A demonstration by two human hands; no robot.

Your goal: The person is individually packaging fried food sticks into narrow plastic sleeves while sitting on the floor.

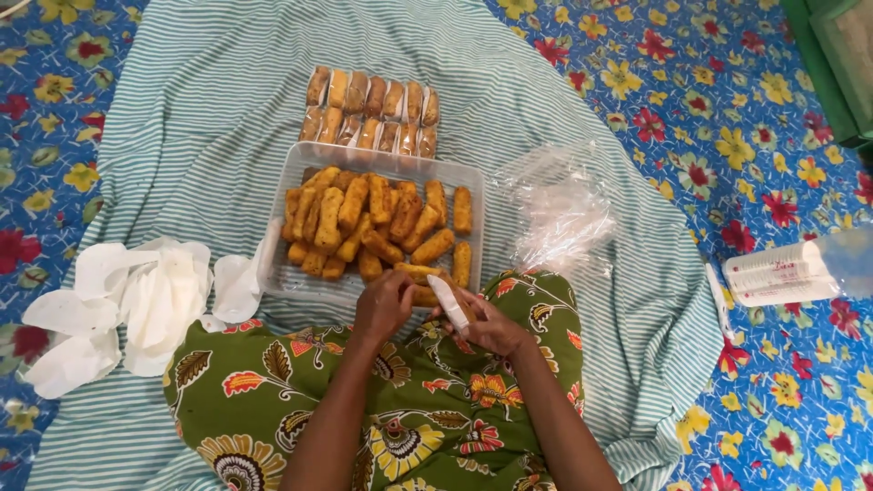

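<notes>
Both hands, left (pixel 382 307), right (pixel 486 323), pinching white wrapper (pixel 448 303), long axis slanting up-left toward tray (pixel 291 277)

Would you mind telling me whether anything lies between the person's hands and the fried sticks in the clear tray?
Nothing visible does. The left hand and right hand sit together at the near edge of the clear tray, already holding one fried stick and a white wrapper. The remaining fried sticks lie uncovered just beyond.

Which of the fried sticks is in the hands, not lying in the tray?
The one at the tray's near edge: both hands hold this fried stick together.
</notes>
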